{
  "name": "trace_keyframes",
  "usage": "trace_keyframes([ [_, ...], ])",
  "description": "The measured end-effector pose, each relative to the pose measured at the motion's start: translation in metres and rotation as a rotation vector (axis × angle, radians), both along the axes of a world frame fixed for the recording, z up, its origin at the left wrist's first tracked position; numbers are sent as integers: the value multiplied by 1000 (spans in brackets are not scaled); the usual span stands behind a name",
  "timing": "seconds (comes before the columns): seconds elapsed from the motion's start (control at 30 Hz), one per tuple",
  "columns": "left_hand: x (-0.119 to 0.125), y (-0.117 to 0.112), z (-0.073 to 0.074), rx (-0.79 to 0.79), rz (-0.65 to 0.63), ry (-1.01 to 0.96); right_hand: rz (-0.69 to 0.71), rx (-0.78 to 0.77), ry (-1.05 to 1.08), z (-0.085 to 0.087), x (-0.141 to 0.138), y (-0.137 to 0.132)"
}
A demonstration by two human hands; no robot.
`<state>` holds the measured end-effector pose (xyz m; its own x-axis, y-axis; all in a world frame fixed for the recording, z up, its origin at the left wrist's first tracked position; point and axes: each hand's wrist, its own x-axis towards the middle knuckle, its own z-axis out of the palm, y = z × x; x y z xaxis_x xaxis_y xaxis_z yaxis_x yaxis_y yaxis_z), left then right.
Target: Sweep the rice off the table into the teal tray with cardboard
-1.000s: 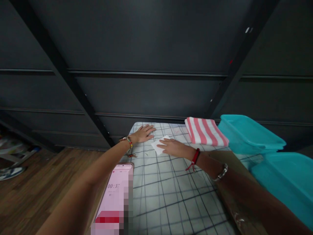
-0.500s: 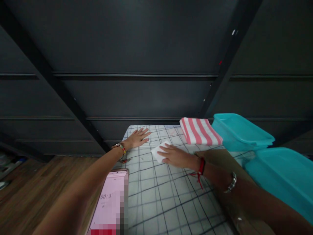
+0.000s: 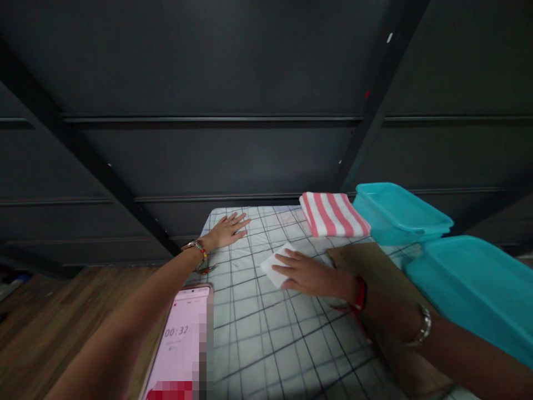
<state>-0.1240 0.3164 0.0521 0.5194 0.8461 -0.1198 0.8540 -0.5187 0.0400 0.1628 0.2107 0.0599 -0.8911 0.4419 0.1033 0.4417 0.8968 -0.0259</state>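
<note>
My left hand (image 3: 227, 229) lies flat and spread, palm down, at the far left of the checked tablecloth (image 3: 258, 311), holding nothing. My right hand (image 3: 306, 272) presses, with fingers stretched, on a folded white tissue (image 3: 275, 268) that lies on the cloth. Part of the tissue is hidden under the palm and fingers. Beyond the right hand sits a folded towel (image 3: 335, 215) with pink and white stripes.
Two turquoise plastic tubs (image 3: 402, 208) stand along the right side. Beneath my right forearm lies a flat brown board (image 3: 362, 258). A phone (image 3: 181, 333) showing a timer rests at the left edge. A dark panelled wall (image 3: 233, 161) rises behind the table.
My right hand and the tissue have shifted a little nearer to me. The left hand stays flat in its place. The whole view has moved slightly.
</note>
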Motion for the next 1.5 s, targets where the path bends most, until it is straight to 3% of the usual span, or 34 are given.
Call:
trace_keyframes([
  [0.1, 0, 1, -1, 7, 1, 1, -243, 18, -13, 1, 26, -1],
  [0.17, 0, 2, -2, 11, 2, 6, -324, 5, -11, 1, 29, -11],
  [0.37, 3, -2, 5, 36, 3, 33, -23, -148, 28, 6, 21, -72],
  [0.43, 6, -5, 11, 65, -2, 33, -52, -133, 21, 8, 26, -69],
  [0.53, 14, -14, 19, 115, -56, 39, -287, -70, -15, 8, 23, -46],
  [0.6, 19, -22, 21, 53, -101, 49, -347, -63, -30, 6, 9, -42],
  [0.73, 20, -37, 17, -134, -145, 52, -28, -116, 27, 3, -13, -73],
  [0.83, 14, -45, 14, -141, -134, 55, 51, -109, 46, 5, 1, -92],
  [0.97, 6, -56, 20, -130, -88, 23, 16, -66, -13, 11, 29, -79],
  [1.1, 0, -72, 25, -165, -121, 4, -76, -37, -11, 14, 26, -65],
  [1.33, -11, -97, 26, -185, -100, 40, -96, -82, 33, 22, -10, -45],
  [1.5, -14, -94, 31, -169, -23, 65, -138, -41, 166, 22, -70, -11],
])
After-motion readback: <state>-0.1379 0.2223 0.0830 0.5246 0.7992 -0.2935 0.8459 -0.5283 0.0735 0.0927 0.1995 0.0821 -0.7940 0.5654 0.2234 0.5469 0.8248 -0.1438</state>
